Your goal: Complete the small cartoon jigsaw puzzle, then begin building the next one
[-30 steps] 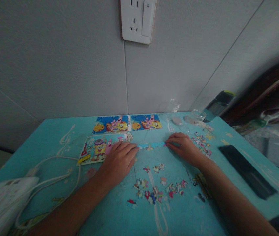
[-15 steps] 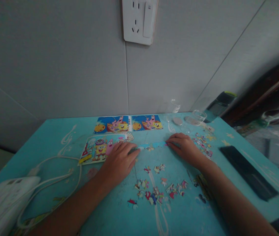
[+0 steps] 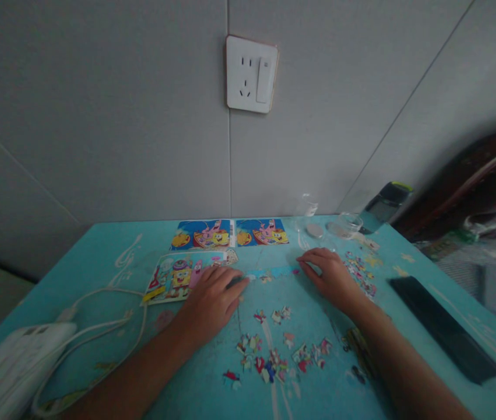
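Reading clock positions from the middle of the strip (image 3: 274, 272). Lying flat on the table (image 3: 99, 256), pale blue, apparently built of joined puzzle pieces, running from 9 to 3 between the 2 hands.

Just changed: lifted right hand (image 3: 329, 271) slightly off the 3 o'clock end, where fingertips were touching 0.5 s ago; now showing the pink tip bare, just beside the fingers. Holding thumb and fingers close together, narrow gap at most; cannot tell if pinching anything small. Keeping left hand (image 3: 215, 297) at the 9 o'clock end, palm down, fingers loosely curved, thumb and index tips at or near the edge; cannot tell if gripping or only resting. Also tilted view up a little, so showing more wall around the socket (image 3: 252, 76).

Probably meaning: strip steadied from 9 only, if at all, right hand freed from it. Apparently still in 1 line, no break visible at this blur.

Lying at 6, apart from both hands: loose pieces (image 3: 269, 373), scattered. Lying at 3, just past right hand: pile (image 3: 359, 271) of more pieces. At 9, partly under left hand: picture card (image 3: 180, 277). At 10 and near 12: 2 blue cards (image 3: 201, 234). At 1: clear cup (image 3: 306, 207). At 2: bottle (image 3: 385, 201). Toward 4: dark tray (image 3: 444, 326).
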`<move>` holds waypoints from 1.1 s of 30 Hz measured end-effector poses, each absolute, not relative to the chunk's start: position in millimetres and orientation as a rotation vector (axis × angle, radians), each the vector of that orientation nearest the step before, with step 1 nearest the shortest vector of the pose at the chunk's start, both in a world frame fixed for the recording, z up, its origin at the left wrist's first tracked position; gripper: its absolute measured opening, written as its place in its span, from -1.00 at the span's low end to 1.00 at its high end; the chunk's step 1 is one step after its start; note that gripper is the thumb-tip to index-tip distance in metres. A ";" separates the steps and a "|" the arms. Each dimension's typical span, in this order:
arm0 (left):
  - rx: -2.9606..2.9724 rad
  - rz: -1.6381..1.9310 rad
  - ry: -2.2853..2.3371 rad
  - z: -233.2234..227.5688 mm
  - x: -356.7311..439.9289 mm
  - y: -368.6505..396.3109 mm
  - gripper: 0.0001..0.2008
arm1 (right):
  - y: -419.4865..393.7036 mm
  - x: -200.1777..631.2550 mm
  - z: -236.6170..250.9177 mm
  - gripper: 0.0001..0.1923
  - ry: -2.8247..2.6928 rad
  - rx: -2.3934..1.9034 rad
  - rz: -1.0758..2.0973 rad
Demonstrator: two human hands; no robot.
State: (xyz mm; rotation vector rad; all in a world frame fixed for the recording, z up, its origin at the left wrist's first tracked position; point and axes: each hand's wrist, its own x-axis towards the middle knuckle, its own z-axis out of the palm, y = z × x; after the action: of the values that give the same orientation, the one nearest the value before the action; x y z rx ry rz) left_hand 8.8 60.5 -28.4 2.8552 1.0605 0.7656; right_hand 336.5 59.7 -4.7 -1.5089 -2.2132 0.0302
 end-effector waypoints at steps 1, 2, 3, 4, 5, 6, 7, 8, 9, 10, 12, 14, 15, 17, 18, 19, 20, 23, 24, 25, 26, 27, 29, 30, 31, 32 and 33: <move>2.870 0.775 1.061 -27.6 9.0 59.9 -0.65 | 59.5 335.2 -4.0 -0.80 -2.203 -1.504 0.031; 2.892 0.785 1.063 -26.9 9.5 59.1 -0.67 | 59.2 333.7 -3.4 -0.80 -2.196 -1.493 0.031; 2.925 0.797 1.061 -26.2 10.4 58.4 -0.69 | 58.7 331.9 -3.0 -0.79 -2.189 -1.479 0.029; 2.968 0.803 1.058 -25.4 11.6 57.8 -0.71 | 58.3 330.0 -2.7 -0.79 -2.180 -1.465 0.024; 3.022 0.803 1.050 -24.3 13.0 57.3 -0.74 | 57.8 328.0 -2.7 -0.78 -2.168 -1.448 0.017; 3.093 0.794 1.031 -22.8 14.4 56.6 -0.77 | 57.3 326.0 -3.1 -0.77 -2.151 -1.432 0.009; 3.163 0.762 1.025 -20.6 15.5 55.7 -0.80 | 57.0 324.1 -4.0 -0.77 -2.135 -1.414 0.002; 3.231 0.704 1.017 -17.6 16.1 54.2 -0.82 | 56.8 322.5 -5.2 -0.77 -2.123 -1.395 -0.001; 3.287 0.644 1.006 -13.9 16.0 51.6 -0.83 | 56.7 321.2 -6.8 -0.77 -2.114 -1.376 -0.001; 3.321 0.588 1.004 -9.6 14.9 47.7 -0.84 | 56.8 320.3 -8.6 -0.76 -2.108 -1.360 0.003; 3.335 0.522 1.021 0.5 9.0 35.1 -0.83 | 57.6 319.8 -12.5 -0.76 -2.096 -1.340 0.025; 3.301 0.519 1.064 11.1 -1.1 16.3 -0.80 | 59.0 320.5 -15.7 -0.76 -2.077 -1.333 0.048; 3.284 0.542 1.087 16.2 -7.2 4.9 -0.78 | 59.7 320.9 -16.9 -0.75 -2.064 -1.331 0.055; 3.265 0.598 1.082 25.1 -18.9 -19.6 -0.76 | 61.0 321.4 -18.2 -0.74 -2.043 -1.327 0.066; 3.249 0.665 1.098 28.5 -23.8 -32.0 -0.74 | 61.5 321.2 -18.5 -0.74 -2.033 -1.326 0.071; 3.243 0.715 1.096 30.9 -27.6 -44.0 -0.72 | 61.8 320.8 -18.7 -0.73 -2.025 -1.324 0.077; 3.228 0.738 1.123 32.0 -30.2 -55.2 -0.70 | 62.0 320.1 -18.7 -0.73 -2.019 -1.322 0.082; 3.188 0.751 1.188 26.8 -31.6 -81.0 -0.70 | 62.0 317.5 -18.5 -0.74 -2.011 -1.316 0.093; 3.177 0.738 1.204 22.6 -30.9 -86.4 -0.70 | 62.0 316.8 -18.5 -0.74 -2.010 -1.316 0.094; 3.167 0.723 1.211 17.7 -30.0 -90.2 -0.71 | 62.0 316.3 -18.4 -0.74 -2.008 -1.316 0.095; 3.164 0.722 1.206 12.3 -29.1 -92.4 -0.71 | 61.9 315.9 -18.3 -0.75 -2.007 -1.318 0.095; 3.163 0.715 1.201 6.8 -28.5 -93.2 -0.72 | 61.7 315.6 -18.1 -0.75 -2.006 -1.319 0.094; 3.169 0.703 1.198 -3.7 -27.7 -91.7 -0.72 | 60.9 315.4 -17.8 -0.75 -2.005 -1.322 0.091; 3.178 0.710 1.190 -8.2 -27.4 -90.1 -0.72 | 60.2 315.3 -17.5 -0.75 -2.006 -1.324 0.090; 3.193 0.721 1.170 -12.0 -27.2 -88.0 -0.72 | 59.5 315.2 -17.2 -0.76 -2.006 -1.326 0.088; 3.213 0.735 1.131 -14.7 -26.8 -85.7 -0.72 | 58.6 315.1 -16.7 -0.76 -2.005 -1.329 0.086; 3.238 0.741 1.074 -16.3 -26.2 -83.0 -0.72 | 57.7 315.0 -16.0 -0.76 -2.005 -1.332 0.084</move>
State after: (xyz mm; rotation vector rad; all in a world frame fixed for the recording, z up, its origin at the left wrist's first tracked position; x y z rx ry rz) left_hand -26.2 -83.0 -16.3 3.2382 1.0744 0.7414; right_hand 315.0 57.7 -16.0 -1.3324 -2.0046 0.0845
